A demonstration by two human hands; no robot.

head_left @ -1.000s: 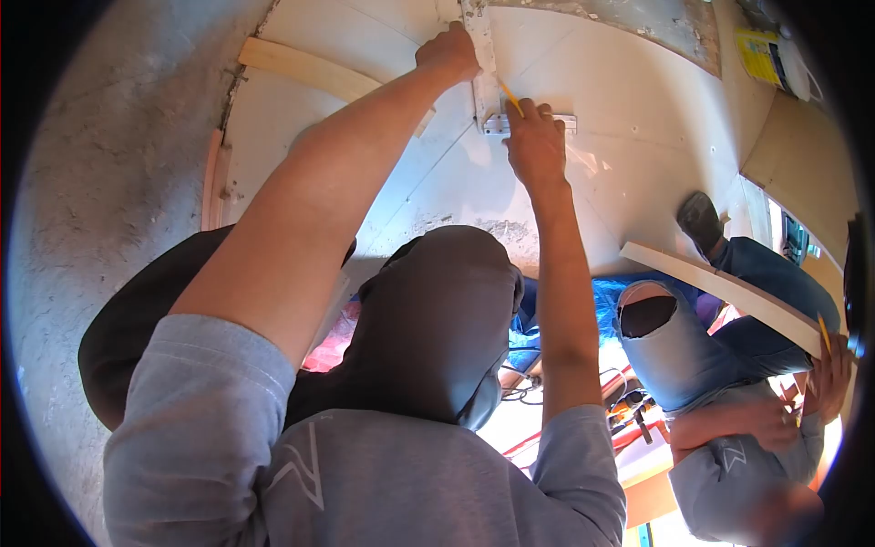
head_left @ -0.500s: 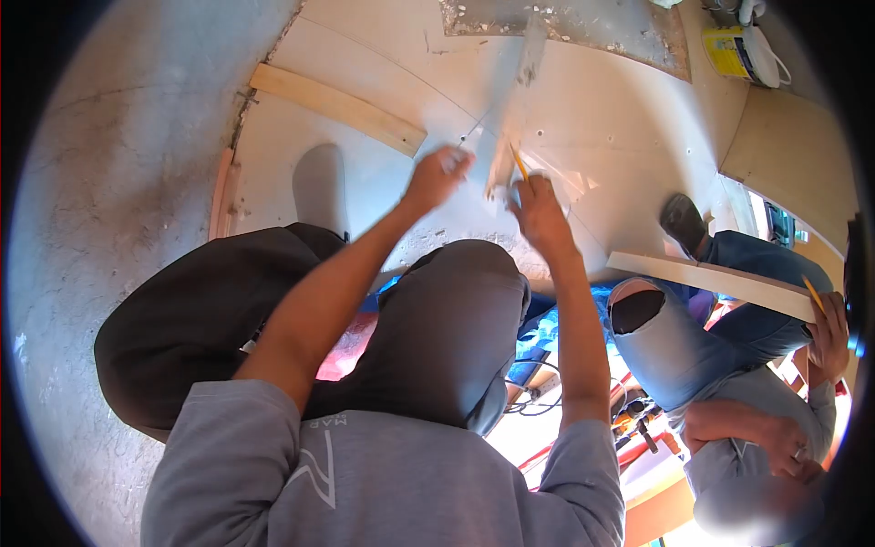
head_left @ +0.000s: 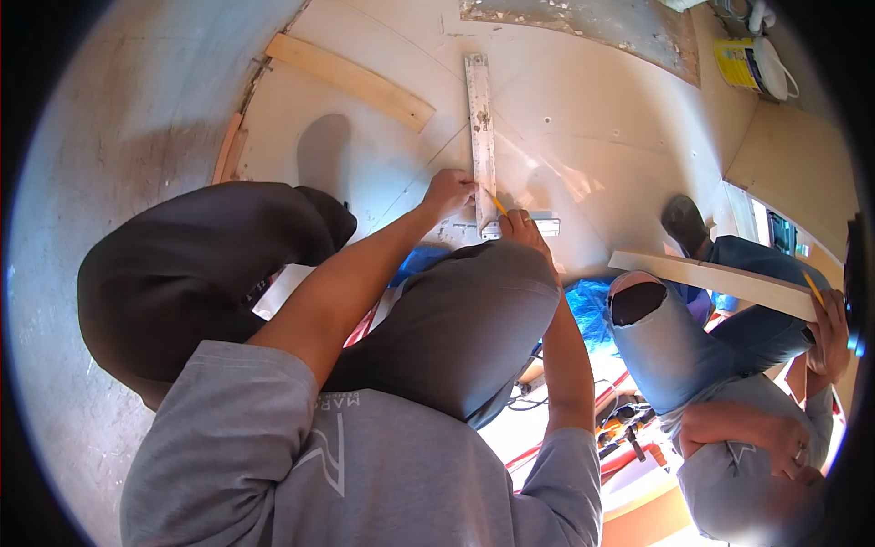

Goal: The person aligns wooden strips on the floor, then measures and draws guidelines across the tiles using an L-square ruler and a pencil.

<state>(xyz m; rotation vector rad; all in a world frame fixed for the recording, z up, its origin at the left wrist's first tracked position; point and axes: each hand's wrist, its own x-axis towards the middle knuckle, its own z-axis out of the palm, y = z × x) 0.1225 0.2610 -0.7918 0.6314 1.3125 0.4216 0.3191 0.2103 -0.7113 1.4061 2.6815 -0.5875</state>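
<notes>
- Pale, scuffed board point(head_left: 602, 118) spread out before you, with a wooden strip point(head_left: 351, 80) on its left part.
- On that board, close beyond your knees, lay a worn metal square point(head_left: 480, 137), its long blade pointing away from you and its short crosspiece reaching right.
- Your left hand point(head_left: 449, 191) was mostly closed, fingertips at the blade's left edge; whether they pinched anything could not be told.
- Your right hand point(head_left: 522, 228) was curled shut around a yellow pencil point(head_left: 499, 205), tip toward the blade, hand over the crosspiece.
- The square looked stiff and fairly light, likely to slide or pivot if nudged; the crosspiece or lower blade seemed the best place to press or grasp it. The pencil looked light, its tip fragile, best held just behind the point.
- Your grey shirt point(head_left: 410, 456) showed upside-down letters, "MAR", the rest unclear. A tub point(head_left: 755, 68) at upper right wore a yellow label too small to read, and no marks were legible on the square.
- To your right, another person point(head_left: 747, 415) sat with a long plank point(head_left: 720, 278) and a second pencil point(head_left: 813, 290).
</notes>
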